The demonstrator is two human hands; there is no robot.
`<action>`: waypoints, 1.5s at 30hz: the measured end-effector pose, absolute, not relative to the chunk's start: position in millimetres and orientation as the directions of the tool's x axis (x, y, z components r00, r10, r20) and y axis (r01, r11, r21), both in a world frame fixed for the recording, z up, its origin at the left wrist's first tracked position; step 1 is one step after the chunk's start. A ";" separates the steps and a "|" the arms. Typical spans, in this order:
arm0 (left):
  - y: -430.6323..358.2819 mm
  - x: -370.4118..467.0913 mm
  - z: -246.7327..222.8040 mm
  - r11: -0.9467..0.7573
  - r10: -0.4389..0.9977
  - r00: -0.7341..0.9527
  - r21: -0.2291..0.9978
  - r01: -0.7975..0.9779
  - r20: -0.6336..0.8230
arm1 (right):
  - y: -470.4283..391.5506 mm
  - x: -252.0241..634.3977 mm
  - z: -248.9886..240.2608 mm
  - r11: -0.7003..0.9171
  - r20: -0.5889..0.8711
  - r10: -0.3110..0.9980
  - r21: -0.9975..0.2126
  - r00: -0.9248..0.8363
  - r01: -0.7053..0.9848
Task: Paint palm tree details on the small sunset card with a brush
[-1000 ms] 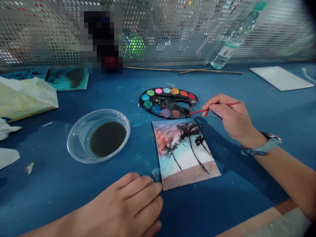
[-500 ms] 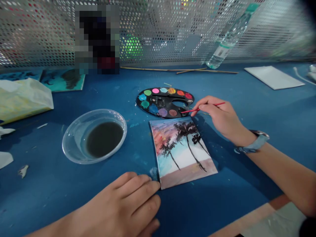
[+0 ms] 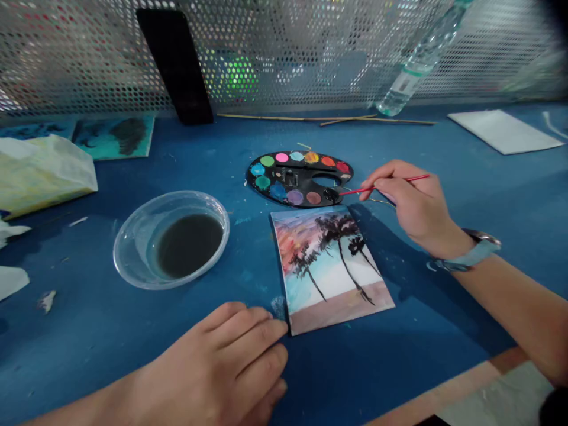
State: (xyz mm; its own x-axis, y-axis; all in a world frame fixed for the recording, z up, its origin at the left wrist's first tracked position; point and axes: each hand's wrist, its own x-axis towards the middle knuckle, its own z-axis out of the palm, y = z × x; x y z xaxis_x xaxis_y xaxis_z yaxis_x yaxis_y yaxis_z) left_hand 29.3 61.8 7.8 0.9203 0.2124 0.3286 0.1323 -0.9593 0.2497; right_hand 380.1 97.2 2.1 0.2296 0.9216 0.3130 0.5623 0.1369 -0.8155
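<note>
Head view: right hand [image 3: 419,207] clamped on red brush [image 3: 352,191], tip at black well of palette [image 3: 304,180]. Painting [image 3: 331,266] flat on table [image 3: 337,378], just below palette. Left hand [image 3: 233,361] palm-down by painting's lower-left corner, fingers together; grip underneath can't tell. Water bowl [image 3: 133,260] left of painting.

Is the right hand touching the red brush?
Touching: the head view shows the right hand pinching the red brush, whose shaft sticks out on both sides of the grip.
</note>
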 end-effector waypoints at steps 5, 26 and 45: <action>63.2 26.3 7.1 -0.954 0.224 0.912 0.270 0.132 0.344 | 97.3 381.0 1.9 0.166 0.323 0.933 -0.777 0.158 0.607; 60.1 22.5 7.5 -0.972 0.064 0.951 0.237 -0.011 0.304 | 95.2 378.0 21.3 0.212 0.359 0.895 -0.865 0.266 0.455; 60.9 20.4 -5.1 -0.973 0.008 0.935 0.217 -0.074 0.354 | 178.0 148.4 83.7 0.710 -0.047 0.632 -0.366 -0.773 0.602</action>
